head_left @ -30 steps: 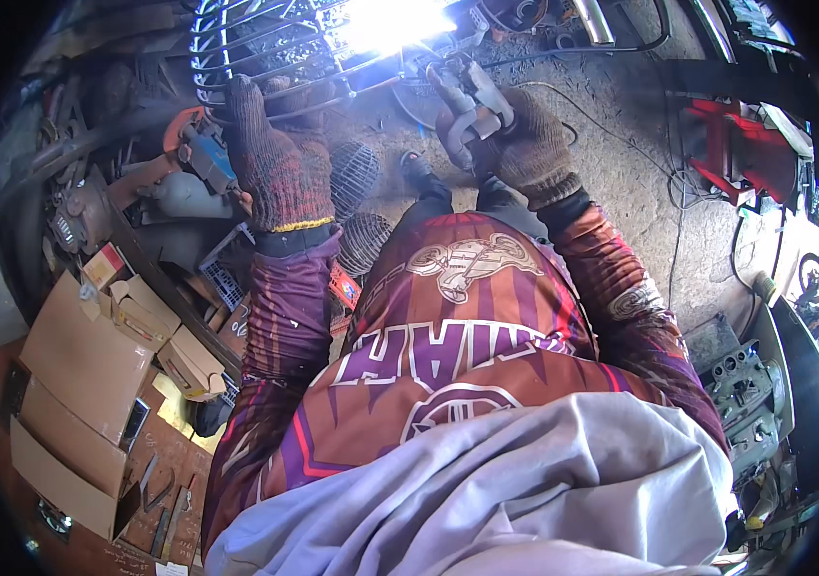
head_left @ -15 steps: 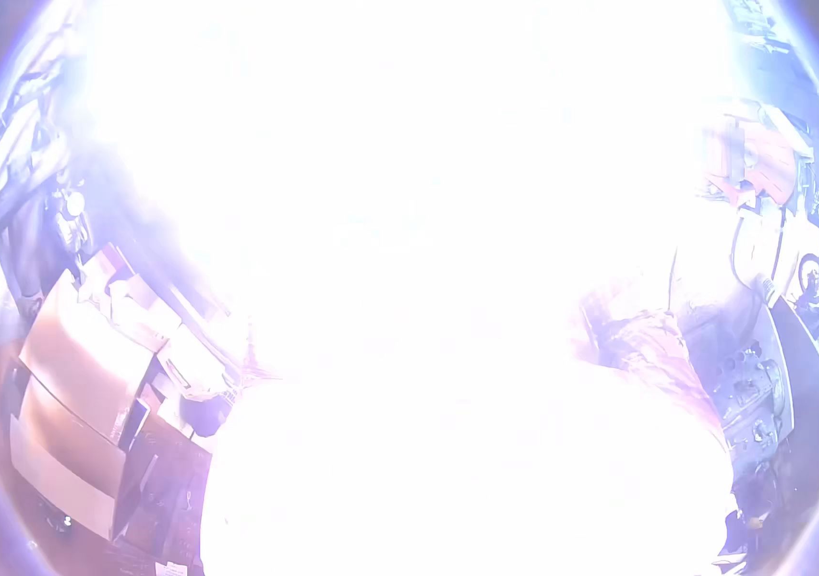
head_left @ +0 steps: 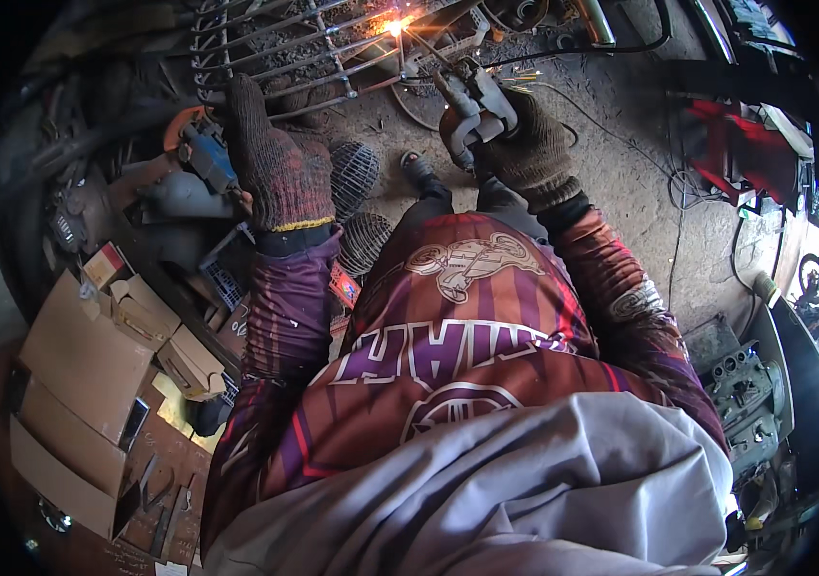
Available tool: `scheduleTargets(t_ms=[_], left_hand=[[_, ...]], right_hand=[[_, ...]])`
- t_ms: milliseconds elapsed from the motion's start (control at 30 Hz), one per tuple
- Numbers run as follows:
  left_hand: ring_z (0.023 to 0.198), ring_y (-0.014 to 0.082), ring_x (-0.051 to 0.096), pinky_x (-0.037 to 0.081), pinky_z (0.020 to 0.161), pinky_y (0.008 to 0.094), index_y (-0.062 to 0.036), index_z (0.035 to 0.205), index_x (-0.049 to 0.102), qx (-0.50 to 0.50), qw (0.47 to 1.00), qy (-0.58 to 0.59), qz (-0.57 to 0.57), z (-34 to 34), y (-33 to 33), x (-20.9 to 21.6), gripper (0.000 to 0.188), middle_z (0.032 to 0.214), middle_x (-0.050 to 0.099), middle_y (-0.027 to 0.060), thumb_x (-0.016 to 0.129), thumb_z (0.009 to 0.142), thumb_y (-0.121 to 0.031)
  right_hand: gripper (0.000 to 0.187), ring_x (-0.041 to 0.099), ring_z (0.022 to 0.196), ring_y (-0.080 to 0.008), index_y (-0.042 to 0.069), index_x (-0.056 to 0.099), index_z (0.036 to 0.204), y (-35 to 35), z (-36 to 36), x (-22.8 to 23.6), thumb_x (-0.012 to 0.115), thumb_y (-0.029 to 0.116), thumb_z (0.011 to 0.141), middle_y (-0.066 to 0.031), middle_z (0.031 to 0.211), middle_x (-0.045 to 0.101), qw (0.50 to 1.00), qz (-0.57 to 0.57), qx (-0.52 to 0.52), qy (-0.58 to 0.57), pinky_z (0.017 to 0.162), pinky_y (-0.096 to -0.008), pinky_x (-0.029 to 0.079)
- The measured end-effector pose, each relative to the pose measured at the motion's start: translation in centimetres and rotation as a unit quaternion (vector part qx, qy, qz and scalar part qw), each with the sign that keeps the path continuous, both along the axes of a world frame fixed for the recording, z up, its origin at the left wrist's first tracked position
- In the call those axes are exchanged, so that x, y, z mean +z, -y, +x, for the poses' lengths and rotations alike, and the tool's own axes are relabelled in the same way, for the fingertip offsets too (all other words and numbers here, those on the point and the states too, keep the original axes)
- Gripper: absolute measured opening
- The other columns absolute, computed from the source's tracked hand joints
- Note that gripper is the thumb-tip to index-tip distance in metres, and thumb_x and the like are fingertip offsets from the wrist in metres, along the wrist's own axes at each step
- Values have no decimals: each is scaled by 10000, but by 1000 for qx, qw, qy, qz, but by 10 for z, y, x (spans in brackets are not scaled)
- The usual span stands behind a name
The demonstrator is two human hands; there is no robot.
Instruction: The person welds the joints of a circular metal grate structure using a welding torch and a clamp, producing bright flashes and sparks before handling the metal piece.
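Note:
A knitted brown work glove with a yellow cuff edge covers my left hand [head_left: 280,168]. It is closed at the near left corner of a metal grille [head_left: 280,48] of welded rods; part of the grip is hidden. In a matching glove, my right hand [head_left: 529,144] grips a welding electrode holder [head_left: 475,104]. From the holder's jaws a thin electrode [head_left: 426,45] slants up and left to the grille's right side. A bright orange welding arc [head_left: 395,27] burns at its tip, throwing sparks.
An angle grinder [head_left: 206,154] with an orange guard lies left of my left hand. An open cardboard box [head_left: 83,365] stands at the lower left. Thin cables [head_left: 611,134] trail over the concrete floor at right. A metal engine part [head_left: 750,403] sits at the lower right.
Half a second ago, white glare washed out the middle of the view and hid both hands. Now the glare has shrunk to a small arc, and the hands, holder and grille show.

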State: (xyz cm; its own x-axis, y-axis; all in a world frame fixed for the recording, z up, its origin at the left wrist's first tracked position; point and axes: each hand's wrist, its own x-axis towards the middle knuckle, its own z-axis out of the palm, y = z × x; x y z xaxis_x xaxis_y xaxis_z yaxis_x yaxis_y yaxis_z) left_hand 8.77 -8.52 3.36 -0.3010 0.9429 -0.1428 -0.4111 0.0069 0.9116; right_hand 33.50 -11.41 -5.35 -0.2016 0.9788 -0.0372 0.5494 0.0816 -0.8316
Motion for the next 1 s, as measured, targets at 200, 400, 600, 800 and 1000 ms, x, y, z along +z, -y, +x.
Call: scheduleTargets(t_ms=[200,400,600,800,1000], left_hand=[[1091,173,570,485,900,280,-16,1416,295,48,956,-288,-34,-39,0,-51,557,1291,519,138,440,880,36],[1038,212,596,492,906,352,-51,1293,411,74,985,-146,-61,-25,-3,-31,447,1210,565,122,532,863,-27],[864,245,668,600,727,440,-129,1071,606,81,988,130,-24,-9,-6,-11,243,1050,659,87,685,843,-162],[1069,220,590,542,830,338,-81,1468,215,31,993,-60,-100,-7,-3,2,563,1288,524,113,392,934,-100],[1039,240,603,561,726,341,-101,1451,271,19,963,243,-114,-58,-7,-44,507,1280,524,113,411,975,-205]], right_hand=[[624,632,977,-275,19,532,1182,-4,-5,9,799,279,681,-147,1033,635,1000,-22,-1,-16,830,-346,498],[629,637,948,-293,22,544,1176,-3,-3,5,807,270,661,-152,1014,639,1000,-5,-14,-14,810,-359,506],[635,641,929,-291,30,550,1173,-2,-1,3,815,273,650,-150,1007,642,999,-6,-17,-29,793,-359,509],[605,645,922,-286,34,569,1159,-3,-3,2,812,262,654,-148,1014,645,1000,7,-18,-19,786,-352,511],[628,639,956,-281,50,546,1217,-17,-10,25,793,228,668,-145,1066,642,996,31,77,-36,818,-345,504]])
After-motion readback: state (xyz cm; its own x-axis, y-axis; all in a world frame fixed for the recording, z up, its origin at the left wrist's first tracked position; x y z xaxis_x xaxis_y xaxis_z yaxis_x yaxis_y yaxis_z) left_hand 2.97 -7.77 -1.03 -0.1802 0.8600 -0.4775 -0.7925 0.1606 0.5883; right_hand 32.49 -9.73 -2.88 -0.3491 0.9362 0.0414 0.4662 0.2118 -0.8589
